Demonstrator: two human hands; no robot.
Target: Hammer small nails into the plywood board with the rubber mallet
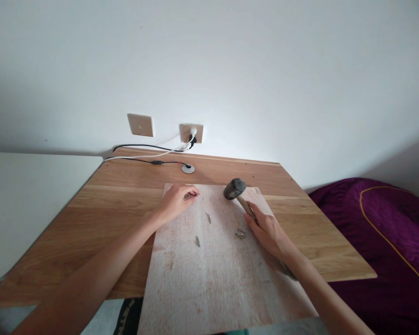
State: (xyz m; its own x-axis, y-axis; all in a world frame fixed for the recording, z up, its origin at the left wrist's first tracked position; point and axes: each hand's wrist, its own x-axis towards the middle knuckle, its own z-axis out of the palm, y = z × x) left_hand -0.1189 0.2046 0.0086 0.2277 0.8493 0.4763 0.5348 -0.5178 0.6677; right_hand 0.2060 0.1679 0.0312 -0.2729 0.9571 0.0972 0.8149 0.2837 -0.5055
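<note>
While the head view shows the right hand (265,230) wrapped round the hammer (234,188) above the board (202,284) on the worktop (94,223), the left hand (176,202) pinches what seems a nail (198,194). The hammer should feel stiff and head-heavy, best gripped low; loose nails (240,233), light and slippery. Lettering on black cloth (128,316) is unreadable.

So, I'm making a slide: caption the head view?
Left hand pinched over a pale board, right hand gripping a dark-headed hammer.
</note>
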